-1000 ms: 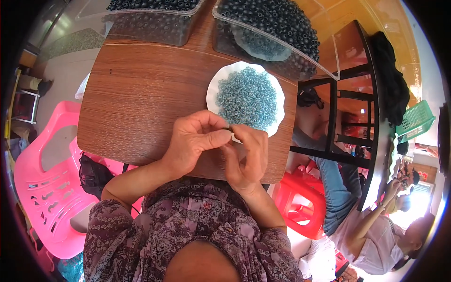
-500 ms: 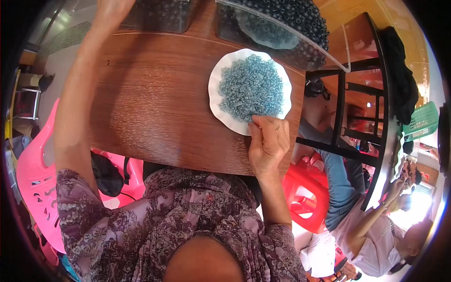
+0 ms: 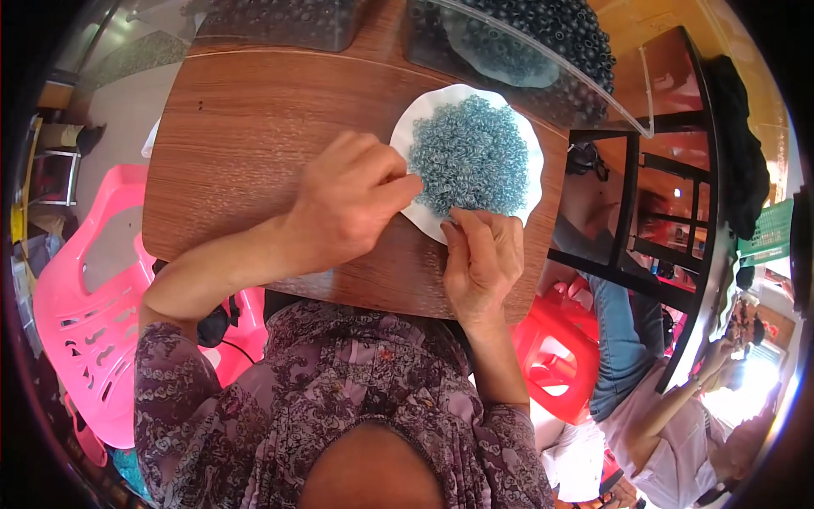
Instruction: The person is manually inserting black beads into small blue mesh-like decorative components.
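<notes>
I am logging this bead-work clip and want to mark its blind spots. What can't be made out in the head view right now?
- Right hand: its fingertips curl onto the white plate, so any bead pinched between them is hidden.
- Left hand: only its back shows; the palm side is hidden.
- Blue-grey beads: too small to tell apart singly.
- Clear trays of dark beads: cut off by the top edge.

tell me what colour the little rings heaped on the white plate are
Pale blue-grey rings, clearest in the head view.

One white plate (image 3: 413, 127), two hands, two pink chairs, countless beads.
</notes>
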### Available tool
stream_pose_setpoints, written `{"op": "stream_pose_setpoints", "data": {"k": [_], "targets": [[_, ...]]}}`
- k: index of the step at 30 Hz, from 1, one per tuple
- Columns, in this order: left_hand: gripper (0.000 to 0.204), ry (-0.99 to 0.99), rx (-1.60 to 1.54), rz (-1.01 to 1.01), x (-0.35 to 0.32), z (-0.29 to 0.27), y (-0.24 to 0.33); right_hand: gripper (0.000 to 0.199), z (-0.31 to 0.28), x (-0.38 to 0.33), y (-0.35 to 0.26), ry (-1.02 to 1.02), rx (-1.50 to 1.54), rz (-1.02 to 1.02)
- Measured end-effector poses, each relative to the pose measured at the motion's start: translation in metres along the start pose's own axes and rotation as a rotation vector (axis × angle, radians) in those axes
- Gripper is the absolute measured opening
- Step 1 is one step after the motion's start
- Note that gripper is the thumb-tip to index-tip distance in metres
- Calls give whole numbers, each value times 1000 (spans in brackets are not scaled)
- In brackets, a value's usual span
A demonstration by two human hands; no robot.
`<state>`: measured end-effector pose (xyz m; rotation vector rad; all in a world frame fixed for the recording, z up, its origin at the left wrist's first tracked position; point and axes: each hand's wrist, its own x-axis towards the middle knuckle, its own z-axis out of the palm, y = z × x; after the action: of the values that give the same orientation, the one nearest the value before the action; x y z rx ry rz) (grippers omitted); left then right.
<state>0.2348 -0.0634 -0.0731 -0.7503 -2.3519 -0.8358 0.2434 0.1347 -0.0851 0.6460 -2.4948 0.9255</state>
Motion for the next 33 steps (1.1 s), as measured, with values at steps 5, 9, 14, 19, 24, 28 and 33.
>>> {"op": "stream_pose_setpoints", "data": {"k": [5, 9, 14, 19, 24, 28, 33], "targets": [[19, -98, 35, -14, -3, 18, 3, 22, 1, -7, 0, 0, -55, -18], [21, -92, -13, -40, -5, 20, 5, 22, 4, -4, -2, -47, -134, -61], [21, -85, -47, -67, -12, 21, 11, 20, -2, -7, -1, -72, -58, -40], [19, -71, -91, -66, -14, 26, 13, 21, -5, -12, 0, -26, -9, 33], [15, -24, -56, -123, -12, 22, 10, 23, -4, -10, 1, 20, -23, 44], [21, -38, -33, -127, -2, 26, 12, 23, -2, -8, 1, 42, -17, 26], [30, -113, 4, -133, 1, 34, 10, 23, 3, 0, -2, 38, -23, 5]]}}
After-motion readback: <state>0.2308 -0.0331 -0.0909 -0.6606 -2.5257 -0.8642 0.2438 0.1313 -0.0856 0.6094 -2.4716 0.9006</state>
